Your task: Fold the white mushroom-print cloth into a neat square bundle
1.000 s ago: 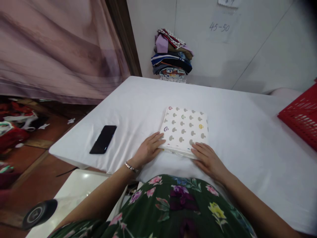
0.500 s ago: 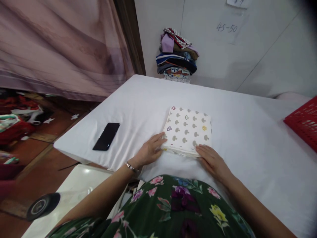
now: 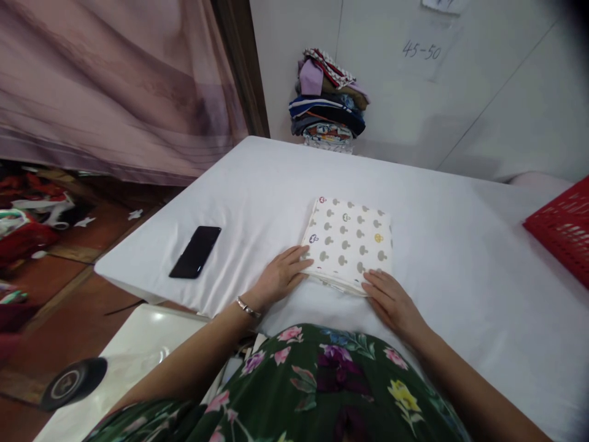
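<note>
A folded white cloth (image 3: 346, 236) printed with grey mushroom shapes, plus a few purple, red and yellow ones, lies flat in front of me. My left hand (image 3: 284, 274) touches its near left corner, fingers stretched over the edge and a bracelet on the wrist. At the near right corner, my right hand (image 3: 391, 301) lies with extended fingers on the fabric. Neither hand grasps the cloth; its layered near edge shows between them.
Beneath the cloth is a white-covered table (image 3: 460, 258). A black phone (image 3: 196, 252) lies to the left. Folded clothes (image 3: 329, 101) are stacked by the wall at the back. A red perforated basket (image 3: 564, 227) stands at the right edge.
My left fingers reach slightly farther over the cloth's left corner. My right hand has shifted very slightly left and down. The cloth stays nearly where it was.
</note>
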Available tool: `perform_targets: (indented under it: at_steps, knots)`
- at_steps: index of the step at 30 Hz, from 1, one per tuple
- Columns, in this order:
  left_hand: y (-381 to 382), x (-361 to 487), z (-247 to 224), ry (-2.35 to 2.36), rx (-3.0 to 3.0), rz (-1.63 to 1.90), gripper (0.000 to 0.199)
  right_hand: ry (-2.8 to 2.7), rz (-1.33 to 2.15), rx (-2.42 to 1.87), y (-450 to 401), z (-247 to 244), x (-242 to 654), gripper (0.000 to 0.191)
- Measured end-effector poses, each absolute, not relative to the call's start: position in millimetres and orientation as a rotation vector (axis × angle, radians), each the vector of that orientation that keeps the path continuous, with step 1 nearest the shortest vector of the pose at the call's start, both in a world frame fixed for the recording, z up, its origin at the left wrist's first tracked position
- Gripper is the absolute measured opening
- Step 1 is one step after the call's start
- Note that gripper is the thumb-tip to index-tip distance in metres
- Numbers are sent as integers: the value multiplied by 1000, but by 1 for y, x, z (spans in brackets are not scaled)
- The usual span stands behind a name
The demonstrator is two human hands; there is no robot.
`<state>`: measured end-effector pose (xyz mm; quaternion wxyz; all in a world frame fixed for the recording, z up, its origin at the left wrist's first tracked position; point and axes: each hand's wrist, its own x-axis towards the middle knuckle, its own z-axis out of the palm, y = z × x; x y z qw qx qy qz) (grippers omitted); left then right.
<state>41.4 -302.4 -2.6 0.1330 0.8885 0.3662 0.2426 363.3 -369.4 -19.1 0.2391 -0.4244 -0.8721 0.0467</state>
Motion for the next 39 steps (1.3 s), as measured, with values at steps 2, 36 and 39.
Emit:
perform_targets:
  at_steps: [2, 36, 39]
  knots:
    - [-303, 40, 0, 1031, 2482, 721, 35, -2382, 158, -1143, -371, -16, 363, 38]
    - [-274, 130, 6, 1022, 1251, 354, 74, -1080, 863, -1931, -232, 32, 463, 93]
    - [-275, 146, 6, 908, 1346, 273, 61, -1334, 654, -2127, -216, 28, 505, 83]
